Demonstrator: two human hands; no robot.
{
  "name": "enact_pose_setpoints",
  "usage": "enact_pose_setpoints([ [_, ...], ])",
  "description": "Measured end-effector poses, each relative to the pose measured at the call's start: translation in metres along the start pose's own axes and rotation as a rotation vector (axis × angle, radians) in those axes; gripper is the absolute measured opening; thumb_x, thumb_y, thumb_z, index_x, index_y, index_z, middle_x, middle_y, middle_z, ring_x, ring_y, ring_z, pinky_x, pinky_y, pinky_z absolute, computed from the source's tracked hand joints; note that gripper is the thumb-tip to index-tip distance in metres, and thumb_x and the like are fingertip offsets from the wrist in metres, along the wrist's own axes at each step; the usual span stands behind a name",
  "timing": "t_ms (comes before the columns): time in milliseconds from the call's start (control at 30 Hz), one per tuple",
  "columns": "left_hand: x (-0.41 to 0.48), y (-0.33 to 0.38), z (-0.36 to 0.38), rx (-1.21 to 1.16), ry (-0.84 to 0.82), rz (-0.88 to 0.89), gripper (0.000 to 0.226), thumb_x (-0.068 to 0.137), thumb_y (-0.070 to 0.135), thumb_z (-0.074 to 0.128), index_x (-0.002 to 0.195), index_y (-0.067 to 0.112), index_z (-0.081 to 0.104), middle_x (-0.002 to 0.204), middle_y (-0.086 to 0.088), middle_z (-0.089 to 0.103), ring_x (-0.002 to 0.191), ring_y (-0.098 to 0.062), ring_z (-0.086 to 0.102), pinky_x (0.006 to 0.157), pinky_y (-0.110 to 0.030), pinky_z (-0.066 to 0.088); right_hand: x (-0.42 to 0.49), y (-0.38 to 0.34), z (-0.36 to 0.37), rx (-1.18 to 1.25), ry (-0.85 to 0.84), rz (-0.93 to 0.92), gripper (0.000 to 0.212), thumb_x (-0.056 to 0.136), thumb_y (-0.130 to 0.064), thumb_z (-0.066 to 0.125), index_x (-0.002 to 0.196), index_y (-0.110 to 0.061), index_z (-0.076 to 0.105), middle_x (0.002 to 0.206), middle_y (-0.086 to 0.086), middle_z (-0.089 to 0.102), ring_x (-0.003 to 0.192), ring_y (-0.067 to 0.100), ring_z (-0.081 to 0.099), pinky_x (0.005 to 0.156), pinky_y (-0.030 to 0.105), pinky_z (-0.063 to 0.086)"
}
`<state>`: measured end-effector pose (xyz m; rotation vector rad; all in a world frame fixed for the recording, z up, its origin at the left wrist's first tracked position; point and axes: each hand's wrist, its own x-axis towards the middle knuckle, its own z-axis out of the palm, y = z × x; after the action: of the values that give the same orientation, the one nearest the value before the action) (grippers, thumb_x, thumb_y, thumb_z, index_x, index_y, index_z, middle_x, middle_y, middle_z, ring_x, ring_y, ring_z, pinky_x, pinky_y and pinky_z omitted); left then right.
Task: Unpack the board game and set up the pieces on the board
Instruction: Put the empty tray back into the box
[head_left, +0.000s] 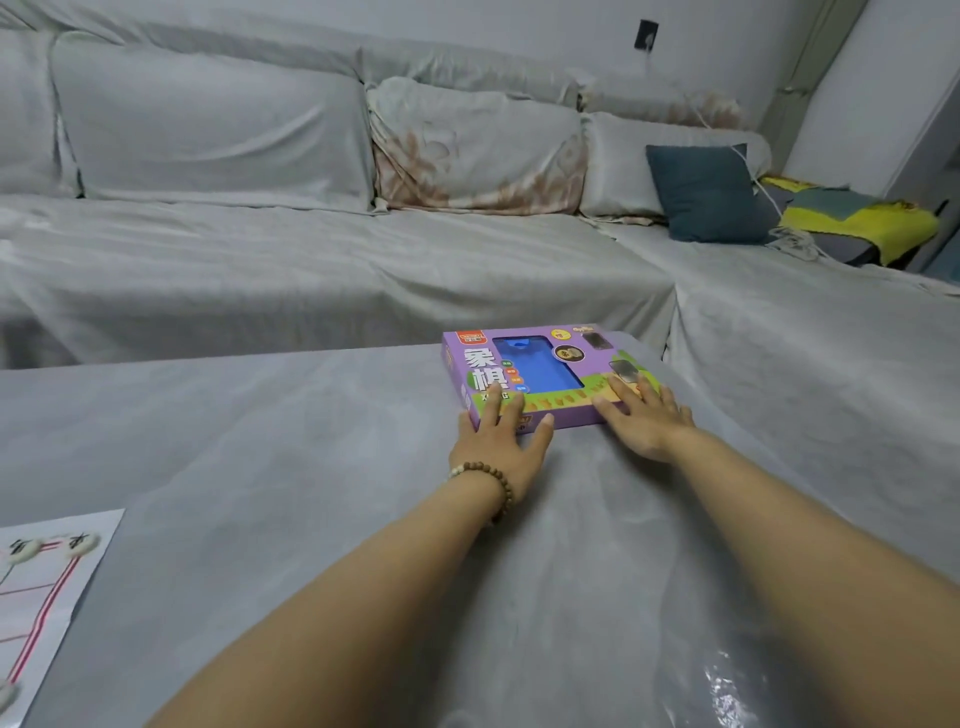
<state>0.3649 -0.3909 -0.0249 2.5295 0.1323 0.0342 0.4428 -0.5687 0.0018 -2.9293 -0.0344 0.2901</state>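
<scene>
Xiangqi box (540, 374): purple cardboard, flat on its back at the far right part of the table (270, 467), which is covered in grey cloth under clear plastic film. Box lid has a clear window showing a blue tray (540, 366) inside, large Chinese characters down the left side, a green and yellow strip along the near edge. Box looks closed.

Left hand (501, 441): palm down, fingers (493, 410) spread, fingertips lying over the near-left corner of the box, thumb on the near side wall. Heel of the hand on the table. Not clenched, no wrap around the box, just pressing flat on it. Wooden bead bracelet (493, 480) on that wrist.

Right hand (649, 421): palm down, fingers splayed over the near-right corner of the box top, wrist just off the box edge. Also flat contact, no closed grasp.

Both forearms reach straight out from the camera, roughly parallel, well apart at the elbows and closer at the hands.

Paper game board (47, 597): at the near-left edge of the table, partly cut off by the frame, white with red and pink lines. Two pale round pieces (80, 543) sit on its top edge, markings too blurred to read. Well apart from the box.

Behind the table: sofa (311, 234) draped in light grey covers, dark teal cushion (706, 195) at its right end, yellow and grey blanket (857, 218) beside that
</scene>
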Motion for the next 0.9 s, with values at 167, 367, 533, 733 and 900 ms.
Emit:
enact_pose_setpoints([
  [167,-0.020,-0.006,-0.012,-0.288,0.037,0.019,0.062,0.094,0.057,0.031,0.148,0.038,0.008,0.156,0.010,-0.014,0.145,-0.027,0.005,0.118,-0.041,0.010,-0.065,0.000,-0.006,0.293,0.208,-0.147,0.064,0.094,-0.058,0.032,0.148,-0.043,0.000,0.159,-0.006,-0.010,0.147,0.023,-0.003,0.118,0.045,0.003],
  [367,-0.105,0.007,-0.019,-0.676,0.012,-0.135,0.060,0.096,0.051,0.030,0.147,0.022,0.020,0.157,-0.001,0.010,0.144,-0.017,0.011,0.118,-0.037,0.011,-0.196,0.058,-0.007,-0.170,-0.083,0.074,0.082,0.081,-0.079,0.027,0.147,-0.045,-0.008,0.159,-0.001,-0.014,0.145,0.034,-0.008,0.116,0.049,0.001],
  [533,-0.208,0.037,-0.007,-0.802,-0.113,-0.166,0.055,0.099,0.043,0.024,0.148,0.018,0.017,0.155,0.004,0.017,0.144,-0.015,0.012,0.115,-0.029,0.006,-0.255,0.057,0.040,0.168,-0.221,0.050,0.111,0.046,-0.100,-0.004,0.145,-0.050,0.000,0.160,-0.007,0.001,0.147,0.024,-0.004,0.119,0.046,0.000],
  [733,-0.285,0.056,-0.019,-1.068,-0.037,-0.236,0.055,0.100,0.041,0.021,0.150,0.023,0.004,0.156,0.004,0.011,0.143,-0.015,0.017,0.112,-0.027,0.017,-0.353,-0.025,0.053,0.988,-0.417,-0.157,0.055,0.093,-0.066,0.018,0.142,-0.043,0.029,0.150,-0.018,0.029,0.139,0.003,0.026,0.118,0.028,0.016],
  [900,-0.307,0.035,-0.025,-1.065,0.158,-0.215,0.050,0.097,0.039,0.038,0.144,0.026,0.029,0.145,0.001,0.038,0.133,-0.016,0.039,0.101,-0.017,0.029,-0.407,-0.037,0.052,1.167,-0.458,-0.162,0.068,0.088,-0.065,0.010,0.148,-0.033,0.019,0.149,0.003,0.037,0.137,0.017,0.035,0.108,0.024,0.025],
])
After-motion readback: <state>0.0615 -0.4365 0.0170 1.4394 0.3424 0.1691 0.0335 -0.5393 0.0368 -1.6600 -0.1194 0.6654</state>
